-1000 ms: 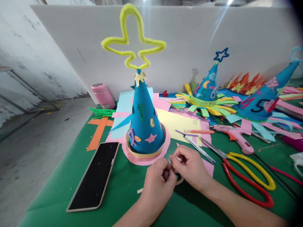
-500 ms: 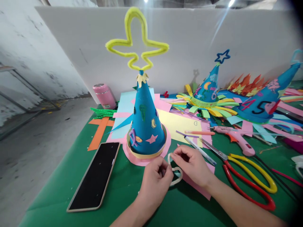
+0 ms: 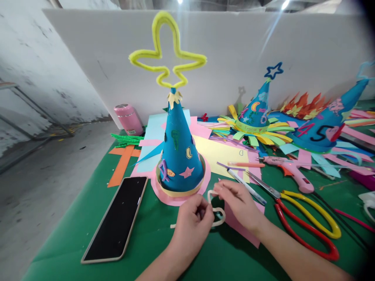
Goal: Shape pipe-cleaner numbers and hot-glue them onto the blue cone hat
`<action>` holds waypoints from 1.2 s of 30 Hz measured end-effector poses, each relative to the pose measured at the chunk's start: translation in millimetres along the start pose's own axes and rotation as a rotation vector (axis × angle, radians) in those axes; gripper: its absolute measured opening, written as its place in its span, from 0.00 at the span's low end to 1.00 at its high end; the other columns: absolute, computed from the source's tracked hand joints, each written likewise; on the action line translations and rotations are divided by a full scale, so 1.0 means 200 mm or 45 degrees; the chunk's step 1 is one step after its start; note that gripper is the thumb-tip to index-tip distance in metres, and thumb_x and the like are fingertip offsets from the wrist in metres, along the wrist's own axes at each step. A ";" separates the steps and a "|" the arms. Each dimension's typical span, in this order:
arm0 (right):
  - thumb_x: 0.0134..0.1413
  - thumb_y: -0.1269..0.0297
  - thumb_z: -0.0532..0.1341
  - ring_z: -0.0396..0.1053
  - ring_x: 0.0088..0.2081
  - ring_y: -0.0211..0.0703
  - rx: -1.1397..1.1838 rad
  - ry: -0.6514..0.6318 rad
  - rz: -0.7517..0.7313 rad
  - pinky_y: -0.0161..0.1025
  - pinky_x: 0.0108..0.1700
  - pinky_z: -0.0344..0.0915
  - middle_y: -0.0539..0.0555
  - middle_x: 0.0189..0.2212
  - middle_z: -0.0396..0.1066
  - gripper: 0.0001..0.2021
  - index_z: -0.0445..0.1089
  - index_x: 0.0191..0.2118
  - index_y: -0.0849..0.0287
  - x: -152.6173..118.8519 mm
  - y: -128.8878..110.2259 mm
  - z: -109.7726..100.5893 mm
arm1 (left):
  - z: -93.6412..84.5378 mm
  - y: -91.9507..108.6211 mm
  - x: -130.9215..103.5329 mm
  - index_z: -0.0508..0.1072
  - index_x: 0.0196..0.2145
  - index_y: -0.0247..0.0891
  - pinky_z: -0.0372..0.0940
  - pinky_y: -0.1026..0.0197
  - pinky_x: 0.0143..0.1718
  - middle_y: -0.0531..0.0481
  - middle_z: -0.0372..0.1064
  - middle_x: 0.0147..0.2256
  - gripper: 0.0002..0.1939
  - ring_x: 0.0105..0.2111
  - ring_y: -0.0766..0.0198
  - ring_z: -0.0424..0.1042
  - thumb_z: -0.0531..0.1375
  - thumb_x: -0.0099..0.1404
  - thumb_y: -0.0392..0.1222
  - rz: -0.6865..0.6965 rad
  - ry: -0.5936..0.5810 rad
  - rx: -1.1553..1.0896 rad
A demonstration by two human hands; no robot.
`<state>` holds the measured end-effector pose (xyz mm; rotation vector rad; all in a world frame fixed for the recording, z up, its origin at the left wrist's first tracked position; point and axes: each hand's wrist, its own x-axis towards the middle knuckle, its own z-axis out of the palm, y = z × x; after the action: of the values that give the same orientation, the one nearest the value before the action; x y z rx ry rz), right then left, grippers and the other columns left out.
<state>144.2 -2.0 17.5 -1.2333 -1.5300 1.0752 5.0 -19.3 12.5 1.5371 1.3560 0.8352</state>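
Our left hand (image 3: pixel 195 218) clamps a bent white pipe cleaner (image 3: pixel 224 216), our right hand (image 3: pixel 238 201) pinches it too; the blue hat (image 3: pixel 179 152) stands at their 11 o'clock.

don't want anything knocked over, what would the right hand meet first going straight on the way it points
Beyond the white wire it holds, the right hand would probably meet the blue hat, at its pink brim or just above; with one view, the hand's height is unclear.

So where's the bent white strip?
The white strip is low-centre in the head view, held by the left hand and right hand, just in front of the nearest blue hat.
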 end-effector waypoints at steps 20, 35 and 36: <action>0.51 0.65 0.55 0.50 0.21 0.31 -0.001 -0.363 0.068 0.30 0.21 0.49 0.45 0.17 0.54 0.10 0.59 0.22 0.60 -0.02 -0.01 0.00 | -0.10 0.01 0.04 0.61 0.22 0.35 0.47 0.69 0.19 0.58 0.52 0.18 0.16 0.18 0.74 0.50 0.56 0.56 0.50 -0.141 -0.201 -0.457; 0.51 0.66 0.55 0.50 0.21 0.31 0.137 -0.357 0.102 0.30 0.22 0.49 0.45 0.17 0.55 0.09 0.59 0.22 0.61 -0.03 -0.01 -0.01 | -0.15 0.00 0.05 0.60 0.21 0.35 0.49 0.67 0.22 0.57 0.54 0.20 0.14 0.21 0.73 0.53 0.56 0.58 0.45 -0.025 -0.367 -0.460; 0.51 0.66 0.55 0.50 0.21 0.31 0.134 -0.352 0.102 0.30 0.22 0.48 0.45 0.17 0.54 0.09 0.59 0.22 0.60 -0.03 -0.01 0.00 | -0.15 0.00 0.05 0.60 0.21 0.35 0.49 0.67 0.22 0.56 0.55 0.20 0.14 0.21 0.73 0.53 0.56 0.59 0.45 -0.021 -0.373 -0.457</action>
<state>145.5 -9.0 18.9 -1.1166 -1.6161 1.4081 -20.2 -3.5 21.9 1.3046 0.9472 0.7610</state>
